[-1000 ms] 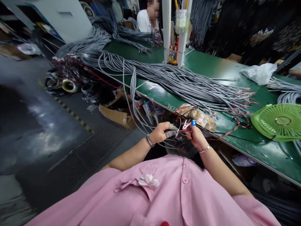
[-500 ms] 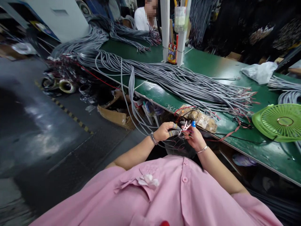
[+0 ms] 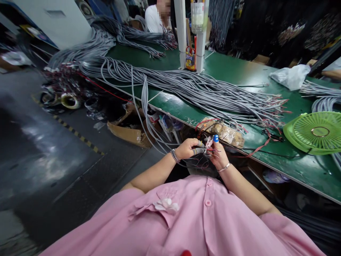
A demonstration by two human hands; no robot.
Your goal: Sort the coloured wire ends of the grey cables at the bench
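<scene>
Above my lap, just off the front of the bench, both hands meet at a cluster of thin stripped wires (image 3: pixel 209 151). My left hand (image 3: pixel 185 149), its fingertips in grey-and-yellow covers, is closed on the end of the grey cables (image 3: pixel 157 137) that hang from the bench. A blue cap covers the thumb of my right hand (image 3: pixel 219 156). Its fingers pinch a small pale pink tool, clip-like in shape (image 3: pixel 209 143), against the wire ends. Red, white and dark strands stick out between the hands. Which strand the pink tool touches I cannot tell.
A thick bundle of grey cables (image 3: pixel 183 85) lies along the green bench (image 3: pixel 229 64). Beside my hands sits a taped brown block (image 3: pixel 226 135); a green fan (image 3: pixel 317 133) stands at the right. Below are an open carton (image 3: pixel 128 133) and wire coils (image 3: pixel 70 101). Across the bench sits a person (image 3: pixel 153 19).
The view has shifted slightly. My right thumb and the pink tool have turned a little more upright at the wires; my left hand keeps its hold on the cables.
</scene>
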